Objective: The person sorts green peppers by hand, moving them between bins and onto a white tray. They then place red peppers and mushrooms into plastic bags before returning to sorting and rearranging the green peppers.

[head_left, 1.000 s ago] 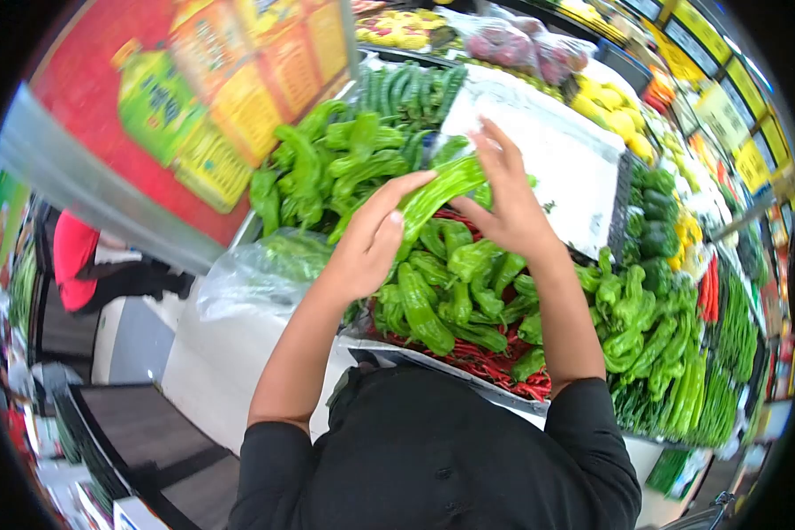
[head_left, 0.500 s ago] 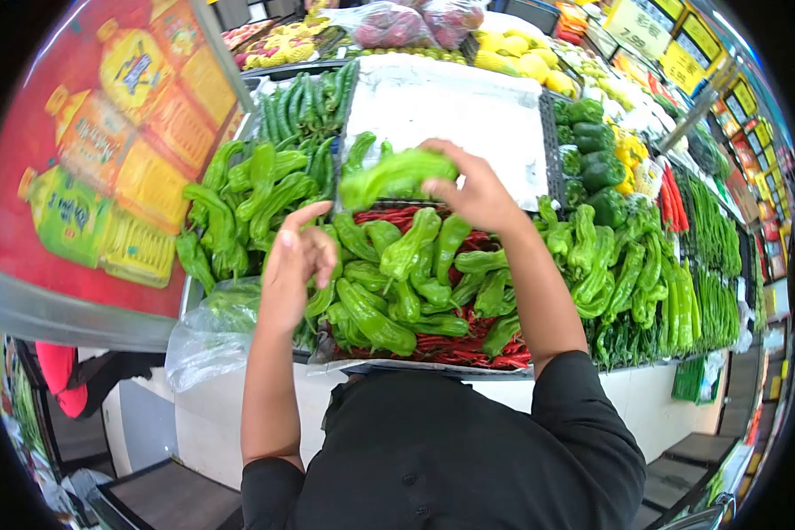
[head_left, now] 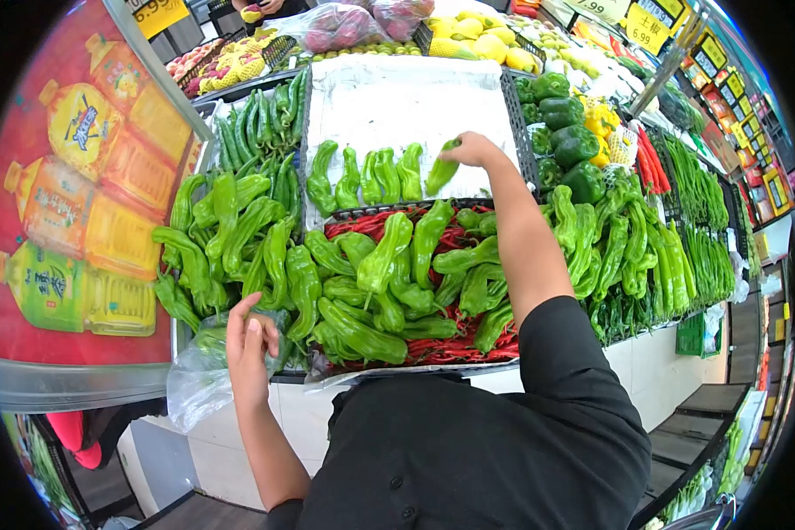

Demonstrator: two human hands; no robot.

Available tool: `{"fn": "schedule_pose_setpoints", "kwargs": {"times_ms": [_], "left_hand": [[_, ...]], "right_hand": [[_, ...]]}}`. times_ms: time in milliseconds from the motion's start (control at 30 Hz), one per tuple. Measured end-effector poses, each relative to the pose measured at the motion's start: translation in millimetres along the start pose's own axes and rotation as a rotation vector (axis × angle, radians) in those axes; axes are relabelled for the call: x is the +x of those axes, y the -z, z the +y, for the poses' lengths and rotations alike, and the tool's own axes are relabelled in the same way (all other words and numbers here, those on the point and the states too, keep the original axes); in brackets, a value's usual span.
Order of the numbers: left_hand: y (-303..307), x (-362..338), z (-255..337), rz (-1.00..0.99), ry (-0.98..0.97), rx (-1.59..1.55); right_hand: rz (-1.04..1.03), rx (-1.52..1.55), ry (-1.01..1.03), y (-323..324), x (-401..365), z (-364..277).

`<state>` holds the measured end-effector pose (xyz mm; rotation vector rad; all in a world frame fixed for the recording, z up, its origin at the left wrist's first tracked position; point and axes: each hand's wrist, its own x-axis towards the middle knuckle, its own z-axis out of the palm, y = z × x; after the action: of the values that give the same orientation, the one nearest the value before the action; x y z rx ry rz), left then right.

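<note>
My right hand [head_left: 470,148] reaches far forward and grips a long wrinkled green pepper [head_left: 441,170], holding it just above a white sheet [head_left: 397,102]. A short row of green peppers [head_left: 367,176] lies on that sheet, immediately left of the held one. My left hand [head_left: 247,340] is low at the near edge of the stall, fingers curled, touching a clear plastic bag [head_left: 199,375] with green peppers inside. Between my arms sits a pile of wrinkled green peppers [head_left: 389,283] on top of red chillies [head_left: 450,349].
Another green pepper heap [head_left: 225,238] lies at left beside a red and yellow poster [head_left: 71,194]. Dark bell peppers [head_left: 570,141], thin green chillies [head_left: 689,256] and red chillies [head_left: 649,163] fill the right. Yellow fruit [head_left: 481,40] and bagged red produce [head_left: 344,22] are behind.
My right hand carried the pepper forward and down to the white sheet beside the row. My left hand let go and dropped to the plastic bag at the stall's near edge.
</note>
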<state>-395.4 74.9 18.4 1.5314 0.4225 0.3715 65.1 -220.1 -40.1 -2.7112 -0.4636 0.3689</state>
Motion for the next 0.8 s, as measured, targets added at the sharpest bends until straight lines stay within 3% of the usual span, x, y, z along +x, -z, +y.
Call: {"fn": "schedule_pose_setpoints", "kwargs": {"times_ms": [67, 167, 300, 433, 633, 800], "left_hand": [[4, -5, 1, 0.019, 0.006, 0.006], [8, -9, -1, 0.04, 0.018, 0.011], [7, -8, -2, 0.043, 0.028, 0.0], [2, -4, -2, 0.016, 0.025, 0.026], [-1, -1, 15, -0.03, -0.044, 0.097], [29, 8, 50, 0.059, -0.204, 0.227]], "right_hand": [[-0.214, -0.003, -0.093, -20, 15, 1], [-0.228, 0.13, -0.177, -39, 27, 3], [-0.135, 0.148, -0.084, -58, 31, 9], [-0.374, 0.062, -0.137, -62, 21, 2], [-0.346, -0.105, -0.098, -49, 7, 0], [-0.282, -0.253, -0.004, -32, 7, -14]]}}
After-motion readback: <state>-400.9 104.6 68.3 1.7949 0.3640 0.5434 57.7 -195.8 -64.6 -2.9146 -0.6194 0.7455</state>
